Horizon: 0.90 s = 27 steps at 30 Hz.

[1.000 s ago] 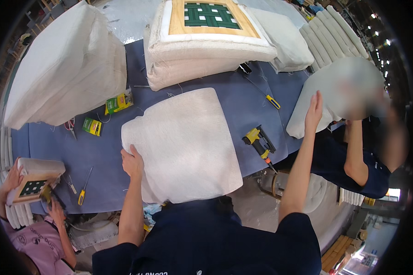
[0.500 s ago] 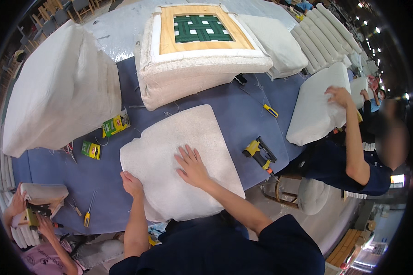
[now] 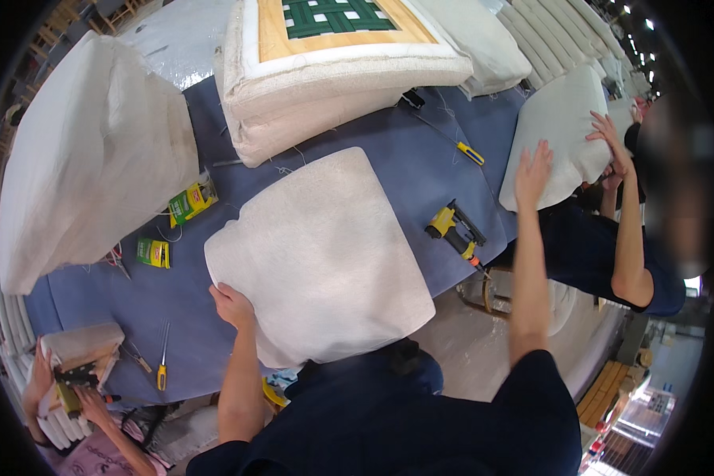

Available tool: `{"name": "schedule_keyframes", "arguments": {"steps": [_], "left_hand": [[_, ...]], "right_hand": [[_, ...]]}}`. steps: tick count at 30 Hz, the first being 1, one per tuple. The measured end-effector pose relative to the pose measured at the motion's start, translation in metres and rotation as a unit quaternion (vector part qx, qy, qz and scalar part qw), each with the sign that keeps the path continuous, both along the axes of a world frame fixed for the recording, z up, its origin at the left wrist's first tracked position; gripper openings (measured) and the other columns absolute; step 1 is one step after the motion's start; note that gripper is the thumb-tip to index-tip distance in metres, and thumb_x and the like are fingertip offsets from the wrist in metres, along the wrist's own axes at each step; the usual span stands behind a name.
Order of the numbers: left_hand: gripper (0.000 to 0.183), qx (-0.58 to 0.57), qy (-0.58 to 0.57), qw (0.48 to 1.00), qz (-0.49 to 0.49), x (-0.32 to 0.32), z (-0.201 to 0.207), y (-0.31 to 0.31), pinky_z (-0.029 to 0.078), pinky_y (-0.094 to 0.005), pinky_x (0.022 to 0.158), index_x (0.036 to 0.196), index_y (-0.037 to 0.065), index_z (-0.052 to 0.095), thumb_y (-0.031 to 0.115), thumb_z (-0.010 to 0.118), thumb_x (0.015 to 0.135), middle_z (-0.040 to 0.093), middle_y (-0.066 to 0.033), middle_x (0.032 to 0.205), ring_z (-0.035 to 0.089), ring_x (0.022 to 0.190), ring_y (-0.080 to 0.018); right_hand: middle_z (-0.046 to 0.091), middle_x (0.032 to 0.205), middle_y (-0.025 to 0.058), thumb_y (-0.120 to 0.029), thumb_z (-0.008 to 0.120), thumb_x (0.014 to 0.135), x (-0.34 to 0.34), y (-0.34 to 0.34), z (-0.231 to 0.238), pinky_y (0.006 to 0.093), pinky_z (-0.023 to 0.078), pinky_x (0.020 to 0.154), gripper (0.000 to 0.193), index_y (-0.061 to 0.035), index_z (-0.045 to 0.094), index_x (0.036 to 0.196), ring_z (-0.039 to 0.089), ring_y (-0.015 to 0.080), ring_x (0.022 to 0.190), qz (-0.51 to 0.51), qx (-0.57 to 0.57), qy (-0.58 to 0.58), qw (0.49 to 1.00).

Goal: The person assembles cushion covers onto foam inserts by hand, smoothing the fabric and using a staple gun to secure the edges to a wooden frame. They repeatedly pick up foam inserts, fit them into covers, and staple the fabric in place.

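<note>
A cream fabric-covered seat cushion [image 3: 325,254] lies in front of me, its near edge against my body. My left hand [image 3: 234,305] is closed on its left edge. Lifted off to the right, my right hand [image 3: 533,174] holds nothing, its fingers stretched upward. It overlaps the near left edge of a co-worker's cream seat cushion [image 3: 559,127]; I cannot tell whether it touches. A yellow and black staple gun [image 3: 456,234] rests on the table between the two cushions.
Cream padded seats stand on the blue table cover [image 3: 293,190], one with green webbing [image 3: 337,20]. Two green-yellow packets [image 3: 152,252], screwdrivers [image 3: 470,152] and pliers [image 3: 117,260] lie around. Co-workers' hands [image 3: 611,143] are at right; another person's hands [image 3: 95,408] work at lower left.
My right hand has left the cushion's top and swung right and up toward the co-worker's cushion. My left hand stays at the cushion's edge. The view has shifted somewhat.
</note>
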<state>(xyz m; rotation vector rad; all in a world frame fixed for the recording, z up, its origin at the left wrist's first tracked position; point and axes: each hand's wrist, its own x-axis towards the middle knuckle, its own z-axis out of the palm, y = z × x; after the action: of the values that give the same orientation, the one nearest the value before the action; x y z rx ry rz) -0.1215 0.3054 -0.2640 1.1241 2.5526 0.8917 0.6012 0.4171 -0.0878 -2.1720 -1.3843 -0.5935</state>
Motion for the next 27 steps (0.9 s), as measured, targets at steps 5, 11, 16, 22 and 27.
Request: {"name": "schedule_keyframes", "arguments": {"steps": [5, 11, 16, 22, 27], "left_hand": [[0.041, 0.028, 0.024, 0.999, 0.002, -0.01, -0.019, 0.002, 0.047, -0.061, 0.072, 0.107, 0.004, 0.058, 0.039, 0.039, 0.114, 0.069, -0.0276, 0.082, 0.065, 0.075, -0.0544], [0.044, 0.025, 0.026, 0.999, -0.007, -0.014, -0.027, 0.002, 0.047, -0.0635, 0.075, 0.108, 0.003, 0.058, 0.042, 0.037, 0.115, 0.071, -0.0283, 0.085, 0.067, 0.081, -0.055], [0.046, 0.001, 0.026, 1.0, -0.017, -0.02, -0.02, 0.0, 0.047, -0.0666, 0.078, 0.11, 0.003, 0.058, 0.044, 0.037, 0.115, 0.072, -0.0308, 0.093, 0.066, 0.088, -0.0574], [0.046, -0.014, 0.008, 1.0, -0.023, -0.019, -0.019, 0.002, 0.046, -0.0671, 0.079, 0.11, 0.003, 0.057, 0.044, 0.037, 0.115, 0.072, -0.0316, 0.094, 0.066, 0.09, -0.0584], [0.047, 0.005, 0.017, 1.0, -0.015, -0.011, -0.017, 0.0, 0.047, -0.0668, 0.081, 0.112, 0.002, 0.058, 0.043, 0.037, 0.115, 0.072, -0.0325, 0.096, 0.066, 0.093, -0.0589]], "right_hand": [[0.039, 0.171, 0.0265, -0.051, 0.045, 0.112, -0.314, 0.04, -0.135, 0.0637, 0.027, 0.128, 0.076, 0.0028, 0.04, 0.165, 0.028, 0.0436, 0.163, -0.033, -0.193, -0.06, 0.979], [0.034, 0.176, 0.0215, -0.048, 0.053, 0.109, -0.413, -0.026, -0.113, 0.0639, 0.025, 0.13, 0.075, -0.0037, 0.04, 0.168, 0.027, 0.0425, 0.164, 0.248, -0.24, 0.034, 0.938], [0.034, 0.176, 0.0193, -0.043, 0.068, 0.101, -0.412, -0.159, -0.1, 0.0621, 0.018, 0.134, 0.071, -0.0106, 0.05, 0.163, 0.023, 0.0425, 0.166, 0.493, -0.289, 0.131, 0.81], [0.036, 0.175, 0.0181, -0.037, 0.069, 0.1, -0.197, -0.238, -0.081, 0.0643, 0.021, 0.132, 0.068, -0.0174, 0.051, 0.163, 0.025, 0.0443, 0.165, 0.451, -0.421, 0.02, 0.787], [0.032, 0.176, 0.0263, -0.043, 0.052, 0.114, -0.03, -0.194, -0.042, 0.0661, 0.022, 0.129, 0.069, -0.0007, 0.039, 0.166, 0.021, 0.0524, 0.163, 0.014, -0.122, 0.012, 0.992]]}}
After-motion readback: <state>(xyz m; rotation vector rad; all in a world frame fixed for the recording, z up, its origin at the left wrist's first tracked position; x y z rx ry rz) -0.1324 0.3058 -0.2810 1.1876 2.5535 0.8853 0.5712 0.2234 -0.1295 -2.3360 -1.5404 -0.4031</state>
